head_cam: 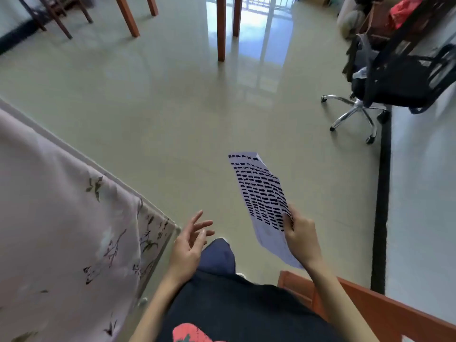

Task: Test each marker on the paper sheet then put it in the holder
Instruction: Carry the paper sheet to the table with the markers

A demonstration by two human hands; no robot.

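Tiled floor (172, 107) fills head view, office chair (394, 80) at 2 o'clock. Right hand (299, 239) pinches paper sheet (261, 193), packed w/ dark test strokes, at 4 o'clock. Left hand (188, 245) loose, holding nothing. No markers or holder visible; testing looks mostly done.

A lived-in home room: glossy pale tiled floor (172, 107), reddish-brown wooden furniture legs (221, 28), a surface draped in pink floral cloth (61, 218), a black mesh swivel chair (399, 80) on a chrome base.
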